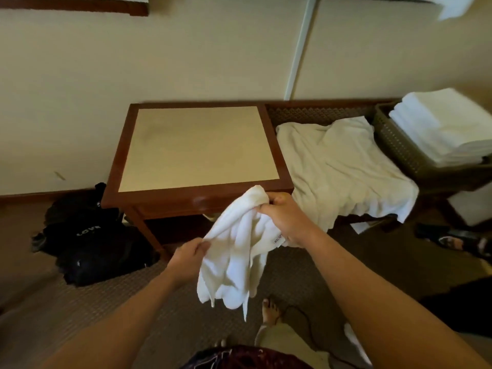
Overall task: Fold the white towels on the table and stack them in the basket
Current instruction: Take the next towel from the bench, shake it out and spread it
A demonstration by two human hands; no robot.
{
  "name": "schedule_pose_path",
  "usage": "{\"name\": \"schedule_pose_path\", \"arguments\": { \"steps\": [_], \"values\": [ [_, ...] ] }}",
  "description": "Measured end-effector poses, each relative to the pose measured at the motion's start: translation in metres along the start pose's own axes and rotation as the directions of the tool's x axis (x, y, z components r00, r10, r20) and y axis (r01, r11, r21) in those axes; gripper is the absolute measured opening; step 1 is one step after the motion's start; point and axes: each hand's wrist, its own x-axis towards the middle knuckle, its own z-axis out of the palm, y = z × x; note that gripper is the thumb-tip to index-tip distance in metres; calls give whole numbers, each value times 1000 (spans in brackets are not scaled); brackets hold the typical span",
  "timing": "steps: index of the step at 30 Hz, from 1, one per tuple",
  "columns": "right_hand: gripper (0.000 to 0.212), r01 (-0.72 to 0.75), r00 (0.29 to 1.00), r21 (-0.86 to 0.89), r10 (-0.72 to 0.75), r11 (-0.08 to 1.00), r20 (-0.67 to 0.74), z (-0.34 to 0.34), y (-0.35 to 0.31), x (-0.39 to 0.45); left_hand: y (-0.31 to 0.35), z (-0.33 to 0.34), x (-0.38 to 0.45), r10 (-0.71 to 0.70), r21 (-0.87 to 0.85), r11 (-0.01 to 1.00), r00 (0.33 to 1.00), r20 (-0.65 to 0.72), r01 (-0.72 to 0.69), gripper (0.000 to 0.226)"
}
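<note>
White letters "LOVE" readable on the black garment (87, 230) heaped on the floor left of the table (117, 166). Small printed tag (278, 238) on the held white towel (234, 251), lettering too blurred to read.

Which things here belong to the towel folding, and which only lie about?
Job: held towel, left hand, right hand, table, unfolded towels, basket, folded stack.
Lying about: black bag, sandal.
</note>
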Motion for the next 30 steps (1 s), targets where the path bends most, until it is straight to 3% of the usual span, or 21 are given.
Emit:
{"name": "schedule_pose_path", "arguments": {
  "steps": [1,3,4,6,8,10,13,18,21,24,26,28,30],
  "values": [
    [28,-2,1000,-100,-1,995,-29,-2,2,0,4,1,-1,-2,-23,1000,998,-59,0,34],
    [72,-35,999,-395,36,918,-5,-3,8,-4,22,-1,-1,36,-20,999,985,-170,-40,36],
    [97,-29,996,-489,64,872,57,-2,12,-7,36,-4,-3,86,0,996,982,-168,-87,36],
    [113,52,977,-567,77,822,201,9,25,-13,66,-13,-7,231,73,970,973,-6,-230,35],
    [87,126,963,-562,34,817,266,19,35,-13,91,-19,-14,358,120,916,916,178,-382,30],
    [25,124,970,-552,16,824,243,25,35,-15,103,-20,-16,456,115,867,864,212,-485,19],
    [37,66,991,-506,2,860,133,23,38,-19,94,-13,-12,436,82,889,888,149,-450,23],
    [35,54,998,-354,-66,934,-19,5,40,-30,31,2,-11,184,193,959,973,139,-208,13],
    [35,-13,990,-315,-33,949,-139,-8,49,-29,4,-2,-18,61,165,984,996,70,-72,20],
    [29,-122,985,-418,58,900,-164,-10,58,-26,7,-13,-24,40,72,997,995,-91,-34,20],
    [19,-216,973,-455,153,864,-171,-7,59,-28,19,-17,-23,52,103,994,992,-116,-41,21],
    [32,-294,955,-326,263,898,-138,0,55,-30,32,-18,-23,51,210,977,997,-62,-37,30],
    [40,-330,944,-164,325,930,-54,7,49,-31,43,-17,-24,27,208,978,999,-46,-17,40]
  ]
}}
